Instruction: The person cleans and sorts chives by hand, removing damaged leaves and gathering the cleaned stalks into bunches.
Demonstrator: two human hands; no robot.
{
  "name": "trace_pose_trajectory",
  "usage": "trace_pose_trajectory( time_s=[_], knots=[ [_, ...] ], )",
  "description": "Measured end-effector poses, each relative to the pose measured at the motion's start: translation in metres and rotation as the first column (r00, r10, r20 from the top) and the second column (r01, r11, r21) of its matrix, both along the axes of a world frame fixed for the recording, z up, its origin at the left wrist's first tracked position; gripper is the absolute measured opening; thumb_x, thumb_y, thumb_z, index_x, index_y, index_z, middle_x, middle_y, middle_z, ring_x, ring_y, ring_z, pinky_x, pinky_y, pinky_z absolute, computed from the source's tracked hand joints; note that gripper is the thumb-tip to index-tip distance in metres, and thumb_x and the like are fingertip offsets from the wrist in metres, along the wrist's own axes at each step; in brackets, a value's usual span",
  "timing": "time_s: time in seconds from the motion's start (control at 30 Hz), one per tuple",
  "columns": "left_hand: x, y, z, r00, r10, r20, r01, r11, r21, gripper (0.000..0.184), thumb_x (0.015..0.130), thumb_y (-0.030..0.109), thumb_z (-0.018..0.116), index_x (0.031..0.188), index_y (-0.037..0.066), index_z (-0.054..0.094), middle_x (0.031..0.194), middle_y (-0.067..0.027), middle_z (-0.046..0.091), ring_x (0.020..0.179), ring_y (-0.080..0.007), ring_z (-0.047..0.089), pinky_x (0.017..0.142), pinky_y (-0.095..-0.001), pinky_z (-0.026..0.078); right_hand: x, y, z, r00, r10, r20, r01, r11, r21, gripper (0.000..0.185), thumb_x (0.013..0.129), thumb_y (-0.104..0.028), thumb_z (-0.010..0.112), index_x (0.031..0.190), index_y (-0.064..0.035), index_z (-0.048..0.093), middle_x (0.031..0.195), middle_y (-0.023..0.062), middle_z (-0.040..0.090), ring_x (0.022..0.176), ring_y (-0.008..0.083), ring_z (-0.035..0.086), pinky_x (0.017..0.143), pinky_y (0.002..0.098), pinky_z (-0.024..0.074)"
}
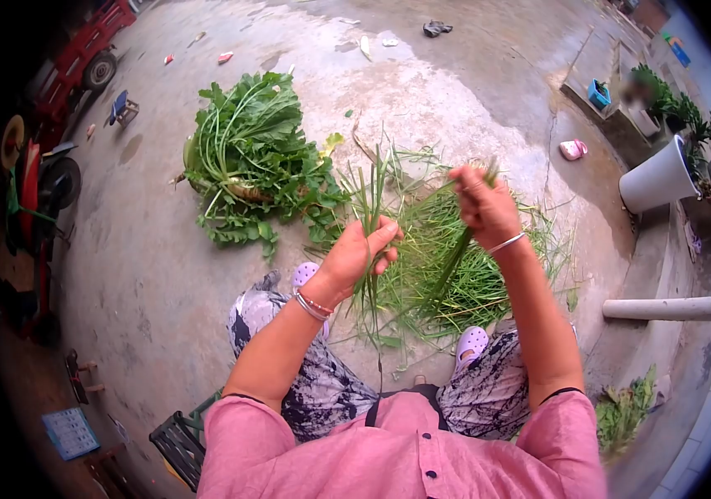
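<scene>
My left hand (360,254) is closed around a few long, thin green blades that look like garlic chives (370,195); their ends stick up above the fingers and hang down below. Higher and to the right, my right hand (487,208) is closed on a thicker bundle of the same chives (454,266), which slants down to the left. Beneath both hands, a loose heap of chives (488,287) spreads over the concrete between my feet. To the left of the heap lies a big bunch of leafy greens (276,141) with pale, radish-like roots, touched by neither hand.
A white bucket (659,179) leans at the right beside potted plants and a step. Nearer me, a pale pipe (663,309) juts in, with more greens (628,407) below it. At the left stand a red vehicle (81,46) and a small stool (123,109).
</scene>
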State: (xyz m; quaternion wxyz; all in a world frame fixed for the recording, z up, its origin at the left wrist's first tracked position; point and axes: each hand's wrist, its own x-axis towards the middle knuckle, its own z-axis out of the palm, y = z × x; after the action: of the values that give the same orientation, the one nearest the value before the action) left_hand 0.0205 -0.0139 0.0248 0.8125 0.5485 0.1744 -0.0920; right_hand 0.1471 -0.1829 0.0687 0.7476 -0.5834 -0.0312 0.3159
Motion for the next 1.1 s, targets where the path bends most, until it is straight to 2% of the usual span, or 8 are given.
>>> trace_pose_trajectory(
  time_s=[0.1, 0.37, 0.47, 0.63, 0.73, 0.8, 0.97, 1.1],
  knots=[
    [-0.001, 0.003, 0.0, 1.0, -0.021, -0.011, 0.021, 1.0, -0.011, 0.017, 0.089, 0.023, 0.053, 0.085, 0.006, 0.053, 0.067, -0.0006, 0.054, 0.051, -0.0049, 0.049, 0.04, -0.016, 0.037, 0.033, -0.029, -0.003, 0.962, -0.274, 0.002, 0.272, 0.957, 0.1, 0.024, 0.087, -0.025, 0.056, 0.087, -0.0006, 0.058, 0.062, -0.0032, 0.046, 0.041, 0.0012, 0.03, 0.031, 0.0149, 0.0224],
    [-0.001, 0.002, -0.003, 1.0, 0.004, 0.006, -0.004, 1.0, 0.011, 0.019, 0.09, 0.023, 0.052, 0.082, 0.006, 0.053, 0.061, 0.0, 0.051, 0.047, -0.0043, 0.045, 0.039, -0.0164, 0.035, 0.058, -0.071, -0.01, 0.937, -0.348, 0.02, 0.335, 0.915, 0.223, 0.021, 0.089, -0.025, 0.053, 0.088, -0.0035, 0.055, 0.069, -0.0019, 0.047, 0.047, 0.0015, 0.032, 0.036, 0.0148, 0.0228],
    [-0.002, 0.006, -0.003, 0.999, -0.051, 0.009, 0.051, 0.999, -0.007, 0.018, 0.09, 0.023, 0.051, 0.083, 0.006, 0.052, 0.06, 0.0004, 0.05, 0.047, -0.0044, 0.044, 0.04, -0.0163, 0.034, 0.069, -0.085, -0.008, 0.863, -0.497, 0.092, 0.464, 0.851, 0.248, 0.025, 0.092, -0.027, 0.047, 0.079, -0.0064, 0.048, 0.072, 0.0015, 0.048, 0.053, 0.0039, 0.037, 0.036, 0.0146, 0.025],
    [-0.005, 0.004, 0.001, 0.998, -0.057, 0.039, 0.058, 0.998, -0.029, 0.019, 0.091, 0.023, 0.049, 0.084, 0.006, 0.053, 0.061, 0.0003, 0.05, 0.045, -0.0039, 0.042, 0.04, -0.0163, 0.032, 0.077, -0.095, -0.009, 0.84, -0.542, 0.014, 0.514, 0.805, 0.296, 0.024, 0.093, -0.026, 0.044, 0.078, -0.0072, 0.048, 0.066, 0.0036, 0.051, 0.061, 0.0154, 0.05, 0.056, 0.0243, 0.0423],
    [-0.004, 0.004, 0.001, 0.992, -0.11, 0.054, 0.112, 0.993, -0.047, 0.018, 0.091, 0.023, 0.049, 0.084, 0.006, 0.053, 0.061, 0.0003, 0.051, 0.044, -0.0036, 0.042, 0.04, -0.0161, 0.032, 0.054, -0.07, -0.015, 0.955, -0.295, -0.017, 0.291, 0.932, 0.215, 0.021, 0.092, -0.025, 0.046, 0.082, -0.007, 0.048, 0.064, 0.0019, 0.05, 0.054, 0.0109, 0.047, 0.052, 0.0237, 0.0428],
    [-0.004, 0.002, 0.003, 0.99, -0.127, 0.066, 0.129, 0.991, -0.029, 0.018, 0.091, 0.023, 0.05, 0.084, 0.007, 0.053, 0.061, 0.0002, 0.051, 0.043, -0.0034, 0.041, 0.04, -0.0158, 0.032, 0.036, -0.048, -0.021, 0.987, -0.122, -0.103, 0.134, 0.984, 0.12, 0.022, 0.091, -0.03, 0.047, 0.088, -0.0076, 0.046, 0.062, -0.0049, 0.04, 0.046, 0.0012, 0.031, 0.037, 0.015, 0.0261],
    [-0.002, -0.002, 0.008, 0.98, -0.191, 0.054, 0.192, 0.981, -0.021, 0.019, 0.09, 0.025, 0.05, 0.084, 0.007, 0.053, 0.062, 0.0004, 0.052, 0.044, -0.0031, 0.041, 0.04, -0.0154, 0.031, -0.009, -0.002, -0.008, 0.964, 0.244, -0.109, -0.241, 0.97, 0.039, 0.03, 0.087, -0.032, 0.055, 0.099, -0.0042, 0.052, 0.057, -0.0096, 0.03, 0.044, 0.0008, 0.025, 0.036, 0.0158, 0.0191],
    [-0.002, -0.009, 0.008, 0.968, -0.246, 0.037, 0.248, 0.967, -0.053, 0.02, 0.09, 0.026, 0.051, 0.084, 0.007, 0.053, 0.063, 0.0004, 0.052, 0.045, -0.0032, 0.042, 0.041, -0.0153, 0.032, -0.009, 0.004, -0.007, 0.964, 0.215, -0.155, -0.197, 0.973, 0.12, 0.026, 0.086, -0.029, 0.057, 0.096, -0.0053, 0.054, 0.057, -0.0098, 0.03, 0.045, 0.0006, 0.025, 0.037, 0.0158, 0.0177]
  ],
)
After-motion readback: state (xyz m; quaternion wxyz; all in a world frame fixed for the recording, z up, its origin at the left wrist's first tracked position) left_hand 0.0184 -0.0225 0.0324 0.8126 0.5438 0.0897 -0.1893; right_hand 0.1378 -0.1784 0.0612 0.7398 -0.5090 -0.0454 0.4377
